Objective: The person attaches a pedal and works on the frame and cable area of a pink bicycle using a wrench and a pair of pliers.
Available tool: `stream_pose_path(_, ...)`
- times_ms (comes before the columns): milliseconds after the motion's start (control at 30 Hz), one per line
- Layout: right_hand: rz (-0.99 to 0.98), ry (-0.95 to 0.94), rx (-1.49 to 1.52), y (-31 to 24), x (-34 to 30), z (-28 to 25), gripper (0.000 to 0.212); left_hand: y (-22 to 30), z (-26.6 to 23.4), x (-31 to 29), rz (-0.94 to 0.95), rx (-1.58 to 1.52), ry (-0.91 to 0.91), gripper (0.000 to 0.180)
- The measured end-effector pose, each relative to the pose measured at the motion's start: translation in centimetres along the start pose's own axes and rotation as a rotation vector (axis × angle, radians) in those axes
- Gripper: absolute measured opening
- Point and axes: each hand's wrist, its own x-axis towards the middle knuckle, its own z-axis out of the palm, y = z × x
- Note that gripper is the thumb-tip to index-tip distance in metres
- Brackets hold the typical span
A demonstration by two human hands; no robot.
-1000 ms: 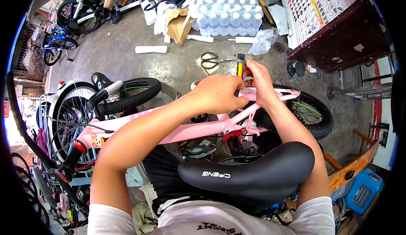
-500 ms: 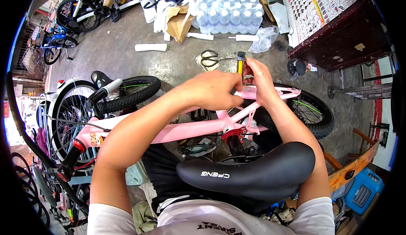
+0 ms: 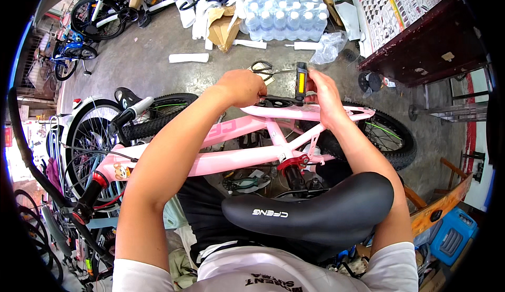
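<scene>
A pink bicycle frame (image 3: 236, 161) lies across in front of me, with its black saddle (image 3: 310, 213) close to my body. At the frame's far side stands a black pedal (image 3: 301, 80) with a yellow reflector. My right hand (image 3: 324, 98) has its fingers curled at the pedal's right side, partly hidden behind it. My left hand (image 3: 241, 88) is closed to the left of the pedal. A dark bar (image 3: 279, 100) runs between that fist and the pedal's base. What the left fingers grip is hidden.
Scissors (image 3: 263, 69) with black handles lie on the floor beyond the pedal. Wrapped water bottles (image 3: 286, 18) and torn cardboard (image 3: 222, 27) are farther back. A dark red cabinet (image 3: 415, 50) stands at far right, a blue case (image 3: 453, 234) at near right. Other bicycles (image 3: 94, 129) crowd the left.
My left hand has moved left and slightly away from me, off the pedal area, uncovering the dark bar and more of the frame. My right hand has stayed by the pedal.
</scene>
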Motion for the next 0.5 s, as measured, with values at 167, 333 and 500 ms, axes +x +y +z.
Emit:
stream_pose_path(167, -0.004, 0.016, 0.013, -0.2, -0.1, 0.7, 0.030, -0.9, 0.8, -0.3, -0.047, -0.037, -0.062, 0.023)
stream_pose_path(333, 0.001, 0.025, 0.020, -0.2, -0.2, 0.2, 0.030, -0.2, -1.3, -1.0, -0.058, 0.055, -0.147, 0.022)
stream_pose_path(500, 0.009, -0.010, 0.009, 0.5, 0.3, -0.1, 0.029, 2.4, -3.0, -2.3, 0.055, 0.092, -0.214, 0.024)
